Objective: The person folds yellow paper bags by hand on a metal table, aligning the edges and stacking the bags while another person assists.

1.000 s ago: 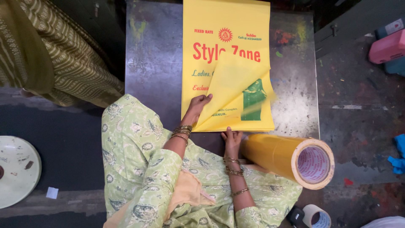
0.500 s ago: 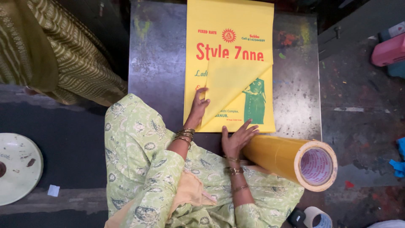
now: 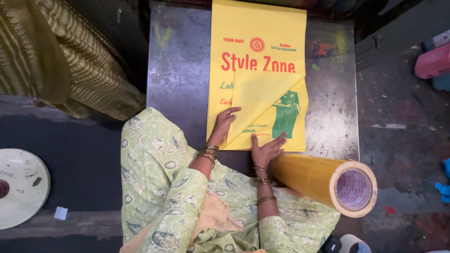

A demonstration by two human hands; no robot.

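A yellow printed bag (image 3: 258, 42) lies flat on a grey metal table (image 3: 180, 84), its lower part folded up into a slanted flap (image 3: 262, 100). My left hand (image 3: 224, 122) grips the flap's lower left edge, fingers curled and thumb stretched out. My right hand (image 3: 267, 149) lies flat on the bag's near edge with its fingers spread. Both wrists carry bangles, and green floral sleeves cover my arms.
A thick roll of yellow material (image 3: 323, 180) with a cardboard core lies just right of my right hand. Another person's olive striped garment (image 3: 70, 65) hangs at the upper left. A white round disc (image 3: 18, 187) sits on the floor at left, and pink items (image 3: 433, 61) at far right.
The raised flap has come down flatter onto the bag. My right hand spread its fingers and now presses on the near edge. My left hand shifted slightly along the flap.
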